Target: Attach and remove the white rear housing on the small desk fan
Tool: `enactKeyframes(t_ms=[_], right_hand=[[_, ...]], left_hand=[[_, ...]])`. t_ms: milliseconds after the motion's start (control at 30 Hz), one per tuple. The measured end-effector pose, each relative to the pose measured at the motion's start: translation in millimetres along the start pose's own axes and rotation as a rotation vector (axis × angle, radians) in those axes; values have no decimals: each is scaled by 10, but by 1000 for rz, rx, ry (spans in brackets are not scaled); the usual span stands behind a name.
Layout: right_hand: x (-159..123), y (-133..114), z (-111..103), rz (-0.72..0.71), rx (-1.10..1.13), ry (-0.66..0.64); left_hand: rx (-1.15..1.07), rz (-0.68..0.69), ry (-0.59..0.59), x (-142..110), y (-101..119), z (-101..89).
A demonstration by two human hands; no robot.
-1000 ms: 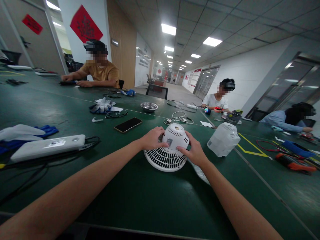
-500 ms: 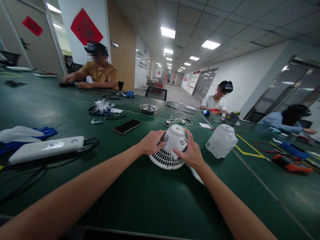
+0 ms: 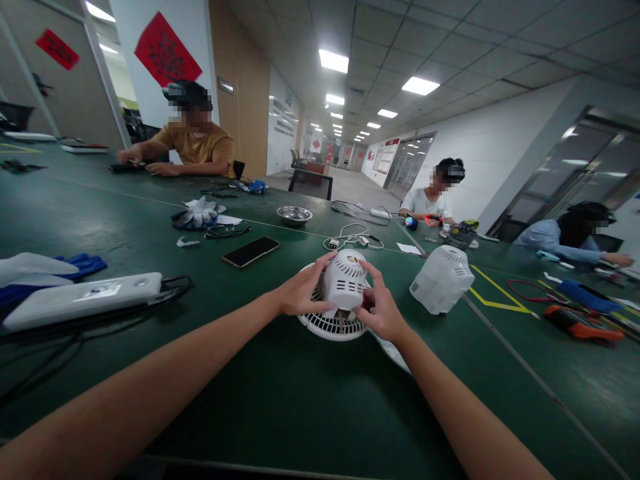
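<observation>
Two vented housings (image 3: pixel 344 285), one grille (image 3: pixel 327 328), one phone (image 3: pixel 251 252), one bowl (image 3: pixel 294 215), three co-workers (image 3: pixel 204 148)

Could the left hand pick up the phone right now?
Probably yes, if it lets go of the white vented housing: the phone lies nearby, and only bare green table shows between it and the left hand.

Grey panelled ceiling (image 3: pixel 465 43): rectangular white lights (image 3: pixel 334 61), lit, in receding rows
White right-hand wall (image 3: pixel 505 150): beside metal-framed glass panels (image 3: pixel 555 180)
Pale grey floor (image 3: pixel 357 187): stretching far back
Black mesh-backed chair (image 3: pixel 311 185): beyond the dark-green flat surface (image 3: pixel 280 413)
</observation>
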State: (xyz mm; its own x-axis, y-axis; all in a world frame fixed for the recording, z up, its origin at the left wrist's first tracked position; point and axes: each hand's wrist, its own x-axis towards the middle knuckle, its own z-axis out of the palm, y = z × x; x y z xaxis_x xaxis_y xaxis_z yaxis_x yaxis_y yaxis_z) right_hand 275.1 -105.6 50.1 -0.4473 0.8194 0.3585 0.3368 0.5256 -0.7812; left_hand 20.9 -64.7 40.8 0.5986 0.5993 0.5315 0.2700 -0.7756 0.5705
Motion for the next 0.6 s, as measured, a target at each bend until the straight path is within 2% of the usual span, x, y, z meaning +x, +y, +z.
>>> enactKeyframes(t_ms=[100, 300, 600], right_hand=[[10, -33, -10, 8, -38, -5], [25, -82, -19, 10, -178, -21], [32, -126, -58, 70, -197, -34]], left_hand=[[79, 27, -19, 13, -29, 27], [162, 55, 54, 48, -114, 81], [232, 67, 48, 71, -48, 63]])
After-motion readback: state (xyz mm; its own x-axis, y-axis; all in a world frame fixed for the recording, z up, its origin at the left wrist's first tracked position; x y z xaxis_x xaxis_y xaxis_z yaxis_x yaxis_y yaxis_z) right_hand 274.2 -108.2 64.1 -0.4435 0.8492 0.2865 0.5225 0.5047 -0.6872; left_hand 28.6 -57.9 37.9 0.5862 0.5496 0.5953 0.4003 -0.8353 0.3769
